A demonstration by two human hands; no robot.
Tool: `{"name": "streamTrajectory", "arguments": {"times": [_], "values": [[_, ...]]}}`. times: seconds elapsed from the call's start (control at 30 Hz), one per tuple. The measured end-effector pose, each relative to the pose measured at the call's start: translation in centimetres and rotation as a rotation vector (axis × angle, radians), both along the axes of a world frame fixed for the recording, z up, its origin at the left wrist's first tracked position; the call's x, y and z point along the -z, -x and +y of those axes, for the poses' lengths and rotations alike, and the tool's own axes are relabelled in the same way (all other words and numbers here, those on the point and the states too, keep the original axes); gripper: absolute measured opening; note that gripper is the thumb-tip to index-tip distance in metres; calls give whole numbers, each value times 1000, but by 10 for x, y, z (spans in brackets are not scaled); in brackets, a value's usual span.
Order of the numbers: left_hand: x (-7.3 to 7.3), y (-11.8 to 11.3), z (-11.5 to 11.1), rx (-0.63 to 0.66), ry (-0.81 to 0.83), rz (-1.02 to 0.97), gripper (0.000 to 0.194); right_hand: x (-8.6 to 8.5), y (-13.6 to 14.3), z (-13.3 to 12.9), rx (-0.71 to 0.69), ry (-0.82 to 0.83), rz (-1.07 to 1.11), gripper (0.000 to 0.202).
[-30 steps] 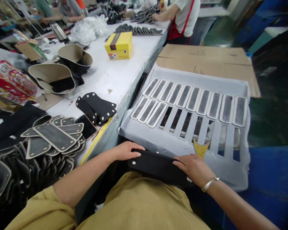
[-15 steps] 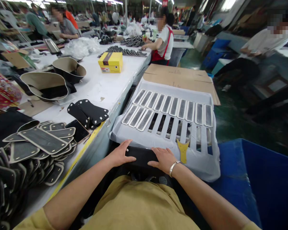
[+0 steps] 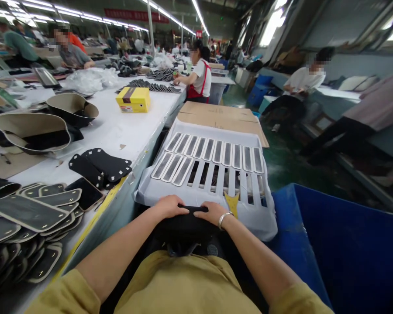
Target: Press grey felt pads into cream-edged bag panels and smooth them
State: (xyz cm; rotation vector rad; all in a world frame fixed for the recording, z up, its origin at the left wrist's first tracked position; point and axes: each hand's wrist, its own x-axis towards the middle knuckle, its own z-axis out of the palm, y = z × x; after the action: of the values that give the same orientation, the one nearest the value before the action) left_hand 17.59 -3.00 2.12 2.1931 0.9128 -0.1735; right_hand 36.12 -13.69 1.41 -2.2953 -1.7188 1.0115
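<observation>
A smooth black piece (image 3: 186,224), soft-looking and leather-like, is in front of my body at the near edge of the cloth-covered rack. My left hand (image 3: 170,206) grips its upper left edge, and my right hand (image 3: 212,213), with a silver bracelet at the wrist, grips the upper right. Both thumbs lie along the top and point at each other; the fingers curl over the far side, out of sight. Just beyond my right hand lies a yellow forked tool (image 3: 232,204). Grey panels with pale borders (image 3: 177,171) sit in rows on the rack (image 3: 144,189).
Left, a white table (image 3: 144,135) bears piled panels (image 3: 29,211), black pieces (image 3: 106,165), a dark phone-like slab (image 3: 88,194), a yellow box (image 3: 132,100) and open-topped bag bodies (image 3: 32,131). A blue bin (image 3: 291,226) stands right. Co-workers sit farther off.
The view has tilted up and swung right. My hands have come closer together on the black piece, and their fingers now curl over its far edge.
</observation>
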Motion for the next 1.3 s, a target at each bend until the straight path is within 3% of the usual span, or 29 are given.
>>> {"name": "streamTrajectory", "arguments": {"times": [0.1,0.23,0.4,0.47,0.57,0.73,0.9,1.0,1.03,1.1,1.17,1.23,1.3], "values": [[-8,16,14,45,93,-17,38,-5,-25,-15,59,27,110,54],[-15,65,21,35,197,-70,44,-11,-47,-54,152,64,331,39],[9,110,-7,-413,658,-358,69,0,-30,-79,368,6,567,42],[19,112,-19,-510,657,-443,68,6,-22,-78,484,-19,634,42],[27,104,-25,-516,508,-466,57,16,-15,-74,557,-57,683,43],[33,96,-22,-511,356,-443,47,29,-12,-65,531,-234,703,46],[22,102,-29,-480,266,-382,47,28,-22,-68,376,-294,445,43],[13,96,-49,-445,-42,-374,56,20,-1,-74,286,-539,122,44],[12,91,-58,-361,-197,-360,57,17,14,-75,207,-647,-26,45],[13,79,-78,-100,-467,-306,58,15,49,-74,-106,-691,-136,48],[16,67,-93,110,-577,-228,57,15,79,-70,-250,-670,-213,54],[18,62,-100,174,-602,-156,57,19,93,-69,-323,-652,-287,59],[18,66,-99,173,-601,-108,58,22,89,-74,-375,-651,-357,61]]}}
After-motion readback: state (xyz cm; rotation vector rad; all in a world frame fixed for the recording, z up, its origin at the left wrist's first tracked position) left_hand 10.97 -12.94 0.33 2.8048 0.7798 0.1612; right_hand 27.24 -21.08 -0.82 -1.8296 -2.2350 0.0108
